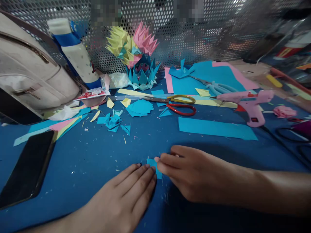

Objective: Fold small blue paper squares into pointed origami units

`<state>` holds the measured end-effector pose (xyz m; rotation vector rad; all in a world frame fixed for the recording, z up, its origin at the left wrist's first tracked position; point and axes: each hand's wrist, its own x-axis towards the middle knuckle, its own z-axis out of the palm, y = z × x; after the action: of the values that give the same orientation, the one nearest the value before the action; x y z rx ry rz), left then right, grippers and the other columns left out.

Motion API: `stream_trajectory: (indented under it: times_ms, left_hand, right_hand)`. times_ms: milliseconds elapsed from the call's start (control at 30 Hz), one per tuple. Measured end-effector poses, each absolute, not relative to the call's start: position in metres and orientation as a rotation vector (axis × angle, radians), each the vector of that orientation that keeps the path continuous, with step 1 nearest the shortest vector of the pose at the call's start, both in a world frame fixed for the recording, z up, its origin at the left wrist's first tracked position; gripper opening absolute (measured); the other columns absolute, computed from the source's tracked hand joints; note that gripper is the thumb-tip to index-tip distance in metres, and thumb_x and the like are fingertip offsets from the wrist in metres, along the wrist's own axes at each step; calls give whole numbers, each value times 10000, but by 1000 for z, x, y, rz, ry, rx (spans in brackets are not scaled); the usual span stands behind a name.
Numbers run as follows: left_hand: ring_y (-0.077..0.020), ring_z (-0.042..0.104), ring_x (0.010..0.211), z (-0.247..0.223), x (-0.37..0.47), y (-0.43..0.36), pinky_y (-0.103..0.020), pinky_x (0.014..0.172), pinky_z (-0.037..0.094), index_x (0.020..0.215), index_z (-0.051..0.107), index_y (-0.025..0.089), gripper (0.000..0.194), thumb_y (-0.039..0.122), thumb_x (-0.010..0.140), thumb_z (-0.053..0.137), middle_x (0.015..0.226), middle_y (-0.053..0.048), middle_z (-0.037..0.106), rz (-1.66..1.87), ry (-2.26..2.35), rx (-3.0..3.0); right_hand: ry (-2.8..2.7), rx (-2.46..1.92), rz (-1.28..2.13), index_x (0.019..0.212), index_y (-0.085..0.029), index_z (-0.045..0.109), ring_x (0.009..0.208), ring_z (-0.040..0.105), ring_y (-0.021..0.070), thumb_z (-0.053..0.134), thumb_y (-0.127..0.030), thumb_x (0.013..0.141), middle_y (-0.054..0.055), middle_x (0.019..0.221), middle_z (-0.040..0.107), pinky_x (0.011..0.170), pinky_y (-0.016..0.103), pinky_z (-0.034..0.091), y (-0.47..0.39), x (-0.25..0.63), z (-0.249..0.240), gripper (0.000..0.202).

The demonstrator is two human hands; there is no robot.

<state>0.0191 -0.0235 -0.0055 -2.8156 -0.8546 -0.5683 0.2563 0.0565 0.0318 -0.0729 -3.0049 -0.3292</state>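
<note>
A small piece of blue paper (159,174) lies on the blue tabletop in front of me, partly covered by both hands. My left hand (128,191) rests flat over its left part, fingers stretched out. At the paper's right edge, my right hand (191,171) is closed, its fingers curled and the fingertips on the paper. Just beyond are folded blue paper pieces (113,122) and a stack of blue paper squares (140,108). A long blue paper strip (216,128) lies past my right hand.
Scissors (170,100), a pink glue gun (252,102) with its cable, and light-blue-handled scissors (218,86) lie farther back. A folded paper flower model (143,76) stands by the perforated metal panel. A phone (29,165), bag (31,71) and bottle (75,53) are at left.
</note>
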Motion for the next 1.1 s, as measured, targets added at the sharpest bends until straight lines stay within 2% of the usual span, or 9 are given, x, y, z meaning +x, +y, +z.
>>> stream_trajectory:
  times_ms: [167, 233, 333, 400, 500, 600, 767, 867, 1100]
  left_hand:
    - [-267, 567, 1262, -2, 17, -21, -401, 1081, 459, 1302, 609, 57, 366, 151, 1032, 380, 1363, -125, 609, -511, -813, -2865]
    - [-264, 583, 1241, 1, 17, -19, -406, 1061, 479, 1295, 613, 56, 370, 145, 1032, 369, 1352, -129, 617, -499, -797, -2878]
    - [-252, 626, 1170, 3, 17, -15, -408, 1019, 514, 1273, 628, 62, 375, 144, 1031, 354, 1310, -120, 647, -505, -770, -2901]
    - [-246, 640, 1131, 4, 17, -12, -417, 1009, 521, 1266, 629, 63, 376, 141, 1028, 349, 1281, -111, 663, -514, -753, -2922]
    - [-250, 631, 1126, 3, 16, -9, -438, 1029, 502, 1269, 620, 58, 368, 130, 1024, 354, 1252, -112, 672, -512, -740, -2938]
    - [-262, 616, 1132, 1, 15, -10, -448, 1042, 484, 1277, 612, 56, 361, 129, 1021, 368, 1230, -118, 676, -494, -752, -2935]
    - [-276, 592, 1163, 0, 15, -12, -446, 1034, 480, 1287, 600, 49, 371, 126, 1026, 348, 1261, -132, 655, -482, -739, -2942]
    - [-273, 599, 1144, 0, 15, -11, -451, 1025, 478, 1272, 607, 49, 370, 119, 1032, 335, 1239, -131, 664, -491, -741, -2938]
    - [-244, 620, 1090, 2, 14, -11, -444, 1063, 429, 1244, 629, 64, 319, 146, 1030, 407, 1176, -105, 691, -575, -778, -2936]
  right_hand:
    - [-3015, -118, -277, 650, -183, 668, 852, 504, 215, 688, -170, 819, 75, 907, 658, 619, 341, 330, 56, 261, 37, 170]
    - [-2998, -147, -213, 705, -177, 658, 850, 501, 201, 646, -175, 865, 66, 890, 641, 650, 334, 351, 63, 262, 34, 161]
    - [-2868, -241, -15, 814, -167, 634, 758, 483, 158, 485, -238, 989, 46, 859, 622, 660, 316, 362, 78, 264, 21, 241]
    - [-2730, -274, 118, 801, -176, 612, 685, 464, 137, 431, -246, 1016, 11, 766, 597, 605, 298, 331, 87, 265, 12, 290]
    - [-2700, -221, 92, 940, -193, 639, 698, 483, 140, 406, -302, 1037, 6, 836, 641, 600, 305, 320, 90, 266, 5, 275]
    - [-2774, -185, 40, 1136, -201, 616, 731, 495, 149, 434, -295, 1028, 13, 940, 662, 605, 313, 322, 83, 263, 8, 232]
    - [-2922, -390, 74, 1230, -197, 581, 795, 509, 165, 613, -334, 946, 37, 987, 635, 637, 304, 341, 70, 253, 19, 317]
    - [-2961, -414, 33, 1215, -194, 599, 780, 492, 180, 636, -334, 927, 37, 941, 629, 630, 314, 324, 68, 249, 24, 322]
    - [-3017, -444, -51, 1033, -188, 677, 834, 509, 216, 543, -316, 974, 51, 858, 644, 667, 347, 319, 59, 257, 36, 195]
